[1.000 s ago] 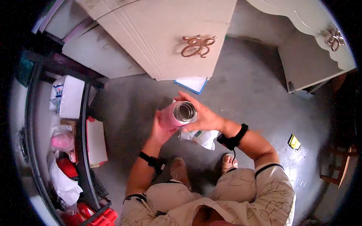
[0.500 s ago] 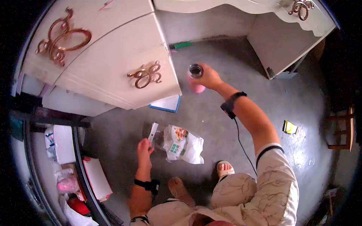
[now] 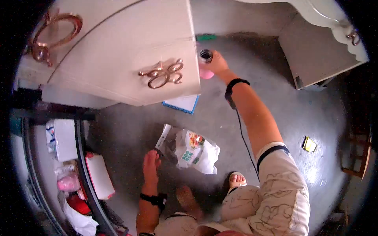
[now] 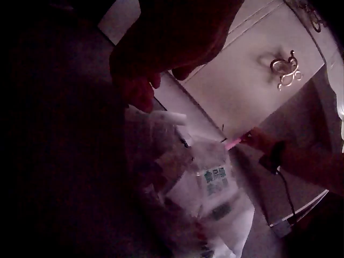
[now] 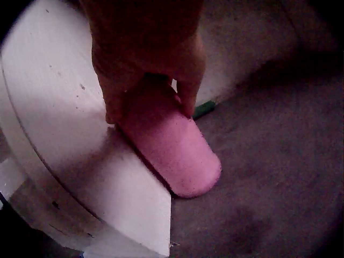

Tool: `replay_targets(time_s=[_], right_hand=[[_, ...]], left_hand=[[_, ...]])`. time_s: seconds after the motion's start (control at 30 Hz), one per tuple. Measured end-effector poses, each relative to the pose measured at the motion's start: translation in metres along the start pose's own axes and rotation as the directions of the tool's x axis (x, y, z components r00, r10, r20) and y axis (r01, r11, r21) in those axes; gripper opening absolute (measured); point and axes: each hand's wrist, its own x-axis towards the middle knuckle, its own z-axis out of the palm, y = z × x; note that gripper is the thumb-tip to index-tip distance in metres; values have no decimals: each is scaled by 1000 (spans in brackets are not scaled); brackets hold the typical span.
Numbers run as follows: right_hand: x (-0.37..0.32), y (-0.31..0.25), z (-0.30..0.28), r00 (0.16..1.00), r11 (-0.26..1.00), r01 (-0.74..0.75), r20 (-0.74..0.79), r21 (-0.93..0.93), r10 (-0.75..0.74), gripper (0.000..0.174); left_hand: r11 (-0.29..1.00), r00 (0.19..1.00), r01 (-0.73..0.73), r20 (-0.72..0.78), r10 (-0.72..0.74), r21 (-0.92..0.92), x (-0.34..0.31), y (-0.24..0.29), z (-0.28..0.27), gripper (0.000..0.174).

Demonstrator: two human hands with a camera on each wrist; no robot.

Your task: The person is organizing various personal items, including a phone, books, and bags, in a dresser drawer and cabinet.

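Observation:
My right hand is stretched far forward and grips a pink thermos bottle near its top. The bottle's metal mouth is uncovered and faces up in the head view. It is close beside the edge of a cream cabinet. Nearer my body, my left hand pinches the top edge of a clear and white plastic bag with green lettering and a food picture. In the dim left wrist view the bag hangs just below the fingers.
A blue-edged white board lies on the floor by the cabinet's foot. A green object is behind the bottle. At left stands a dark-framed shelf with boxes and bags. A yellow packet lies on the floor at right.
The bottle was between both hands; my left hand has let go of it, and my right hand has carried it forward to the cabinet's edge. The bag has come into fuller view at my left hand.

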Motion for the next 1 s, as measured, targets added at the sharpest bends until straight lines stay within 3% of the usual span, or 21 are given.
replay_targets(time_s=[0.03,0.13,0.2,0.23,0.3,0.33,0.37,0.4,0.47,0.5,0.53,0.57,0.6,0.67,0.7,0.73,0.77,0.8,0.87,0.93,1.0], right_hand=[[0,3,1,998,998,30,-47,-53,-33,77],[1,21,-1,994,996,91,61,21,-92,70],[-26,28,-3,998,998,65,24,-3,-64,67],[-44,32,-7,998,999,39,-38,-32,-40,65],[-95,63,-9,995,1000,27,94,-14,-26,54],[-131,67,-19,973,989,-92,221,116,64,44],[-170,50,-39,958,985,-169,231,-21,170,37],[-207,76,-44,979,990,-127,154,-62,135,33],[-267,103,-79,927,931,-311,154,-194,342,32],[-296,127,-106,916,901,-373,68,-222,395,32],[-324,150,-126,904,855,-421,-64,-303,423,31],[-344,164,-144,886,807,-463,-178,-367,428,31],[-361,173,-172,810,693,-586,-277,-420,517,32],[-399,218,-218,704,606,-707,-442,-365,555,31],[-417,242,-239,678,528,-733,-515,-429,524,34],[-439,270,-257,685,516,-727,-539,-453,491,38],[-441,269,-277,545,398,-838,-530,-373,650,44],[-449,280,-285,485,326,-873,-587,-362,648,49],[-453,284,-301,467,288,-876,-525,-388,712,53],[-449,298,-304,528,321,-827,-442,-461,726,62],[-446,333,-299,602,347,-755,-376,-557,705,67]], left_hand=[[999,999,-46,7,46,29,-1,1,1,28],[986,999,-42,-8,44,161,27,-5,2,31],[886,952,-285,4,305,367,56,-22,-2,36],[889,955,-276,-2,297,365,71,-28,-4,36],[750,924,-353,82,374,560,95,-36,-6,42],[754,923,-366,107,370,546,99,-35,-6,42],[734,884,-456,158,440,503,100,-34,-2,43],[711,832,-552,233,504,436,102,-34,15,45],[741,926,-337,348,147,581,74,7,43,46],[736,831,-543,384,402,405,104,-39,31,40],[731,885,-447,373,278,515,90,-24,36,32],[656,856,-508,415,309,558,92,-28,34,30],[570,825,-564,445,349,597,100,-29,30,28],[485,833,-551,476,281,679,109,-30,21,25],[470,822,-567,498,276,676,105,-23,25,25],[559,870,-478,454,195,677,100,-18,27,24],[636,907,-378,407,107,673,97,-13,29,24],[628,903,-390,415,115,674,94,-13,28,24],[692,924,-314,378,65,650,93,-14,26,24],[690,925,-310,374,61,654,82,1,32,23],[839,948,-211,315,51,501,71,12,30,23]])
